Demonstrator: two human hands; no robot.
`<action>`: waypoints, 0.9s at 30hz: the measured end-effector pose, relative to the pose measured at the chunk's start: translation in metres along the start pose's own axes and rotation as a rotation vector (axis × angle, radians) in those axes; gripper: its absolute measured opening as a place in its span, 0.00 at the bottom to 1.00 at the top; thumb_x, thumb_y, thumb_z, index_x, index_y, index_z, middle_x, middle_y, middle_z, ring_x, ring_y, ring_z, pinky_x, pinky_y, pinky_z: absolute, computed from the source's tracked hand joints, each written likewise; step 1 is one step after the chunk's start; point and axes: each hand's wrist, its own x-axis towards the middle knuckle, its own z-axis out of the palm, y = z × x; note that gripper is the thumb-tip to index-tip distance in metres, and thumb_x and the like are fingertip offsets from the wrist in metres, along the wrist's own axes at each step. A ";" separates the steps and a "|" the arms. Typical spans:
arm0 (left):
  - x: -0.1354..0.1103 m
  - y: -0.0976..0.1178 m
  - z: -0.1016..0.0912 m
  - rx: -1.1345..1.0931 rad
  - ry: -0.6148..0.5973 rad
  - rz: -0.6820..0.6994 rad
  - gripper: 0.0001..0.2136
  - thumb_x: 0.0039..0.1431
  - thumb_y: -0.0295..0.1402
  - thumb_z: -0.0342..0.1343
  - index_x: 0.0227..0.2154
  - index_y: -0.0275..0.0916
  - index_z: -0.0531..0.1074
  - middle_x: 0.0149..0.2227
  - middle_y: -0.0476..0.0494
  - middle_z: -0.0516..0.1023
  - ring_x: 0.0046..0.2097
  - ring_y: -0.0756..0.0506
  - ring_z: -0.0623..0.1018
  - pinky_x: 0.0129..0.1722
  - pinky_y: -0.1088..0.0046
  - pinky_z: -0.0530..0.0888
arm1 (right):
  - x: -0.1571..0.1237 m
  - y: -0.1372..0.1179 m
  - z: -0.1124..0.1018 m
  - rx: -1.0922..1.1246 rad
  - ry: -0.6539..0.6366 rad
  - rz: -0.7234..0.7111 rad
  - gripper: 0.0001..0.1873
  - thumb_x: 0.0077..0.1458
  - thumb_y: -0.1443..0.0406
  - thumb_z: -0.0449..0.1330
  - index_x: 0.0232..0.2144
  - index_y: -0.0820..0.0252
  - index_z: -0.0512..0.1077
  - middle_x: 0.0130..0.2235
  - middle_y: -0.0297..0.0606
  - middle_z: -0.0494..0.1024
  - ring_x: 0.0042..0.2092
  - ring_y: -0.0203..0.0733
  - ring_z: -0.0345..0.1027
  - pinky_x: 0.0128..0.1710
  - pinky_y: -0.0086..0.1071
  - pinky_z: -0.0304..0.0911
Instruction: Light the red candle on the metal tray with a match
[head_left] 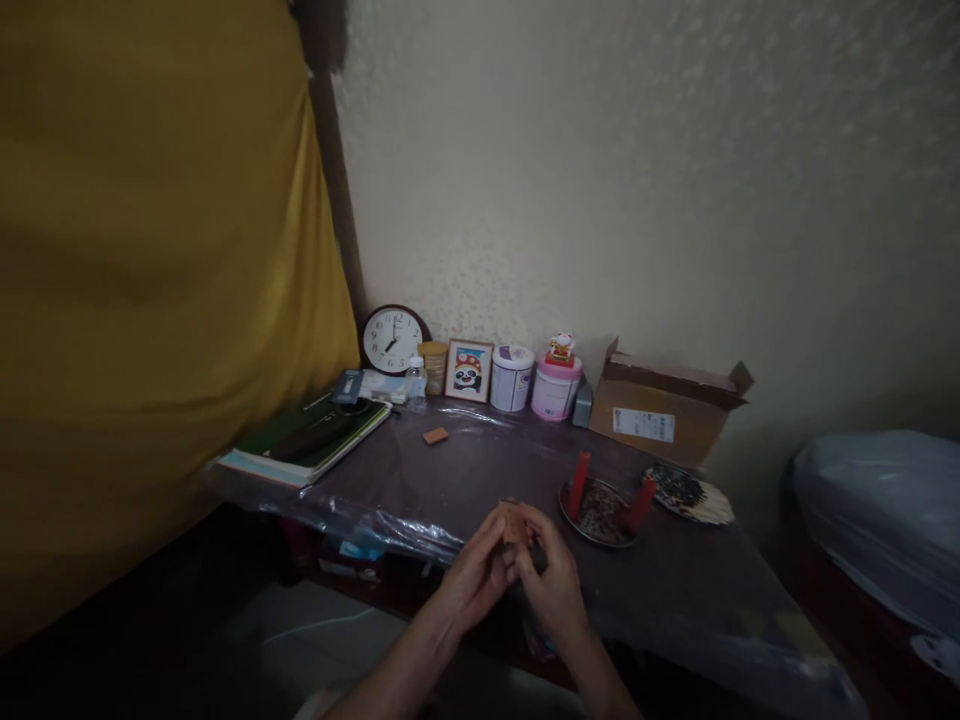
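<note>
In front of me, at the table's near edge, both hands are closed around a small brown box that looks like a matchbox point(513, 524). My left hand point(478, 568) grips its left side, while the fingers of my right hand point(551, 580) are on its right side and lower end. Fingers hide much of the box, so I cannot tell whether it is slid open. A flat orange-brown piece point(435, 436) of similar look lies farther back on the table. To the right, two red candles point(577, 485) stand in a round metal dish point(598, 540), the right one leaning.
A plate point(709, 505) of pale sticks, dark at one end, sits right of the dish. Along the wall stand a clock point(392, 340), a framed panda picture point(469, 372), two tins point(513, 380) and a cardboard box point(660, 405). Books point(307, 440) lie left, by a yellow curtain point(165, 280).
</note>
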 end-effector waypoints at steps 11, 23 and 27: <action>-0.007 0.012 -0.002 -0.014 -0.026 -0.131 0.14 0.58 0.34 0.50 0.46 0.38 0.68 0.37 0.41 0.76 0.36 0.48 0.76 0.37 0.73 0.70 | 0.014 0.003 -0.030 0.326 -0.167 0.200 0.15 0.50 0.60 0.59 0.42 0.57 0.69 0.46 0.40 0.74 0.49 0.44 0.67 0.50 0.40 0.60; -0.011 0.007 -0.006 0.033 -0.130 -0.319 0.16 0.59 0.35 0.47 0.48 0.35 0.66 0.36 0.37 0.76 0.33 0.48 0.76 0.32 0.74 0.67 | 0.012 0.016 -0.041 0.429 -0.188 0.381 0.14 0.47 0.54 0.61 0.26 0.61 0.72 0.25 0.32 0.73 0.27 0.35 0.67 0.29 0.29 0.65; -0.012 0.006 -0.008 0.030 -0.125 -0.346 0.16 0.59 0.36 0.47 0.48 0.37 0.66 0.36 0.38 0.76 0.32 0.48 0.76 0.32 0.73 0.67 | 0.014 0.020 -0.043 0.400 -0.135 0.384 0.13 0.45 0.56 0.62 0.24 0.61 0.72 0.25 0.32 0.73 0.28 0.35 0.67 0.30 0.28 0.64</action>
